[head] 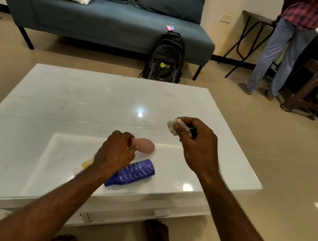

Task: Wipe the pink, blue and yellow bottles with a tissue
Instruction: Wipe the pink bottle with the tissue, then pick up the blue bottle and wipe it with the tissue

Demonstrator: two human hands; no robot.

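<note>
Head view: on the white table (59,94), the pink bottle (145,145) is grasped at its neck by the left hand (115,153), the blue bottle (132,173) lies at its 6 o'clock near the front edge, the yellow bottle (86,165) is largely hidden, and a crumpled tissue (173,125) is pinched by the right hand (197,144) at 2 o'clock, the far tabletop being open.

Teal sofa (114,22), apparently tiled floor (273,140)
</note>
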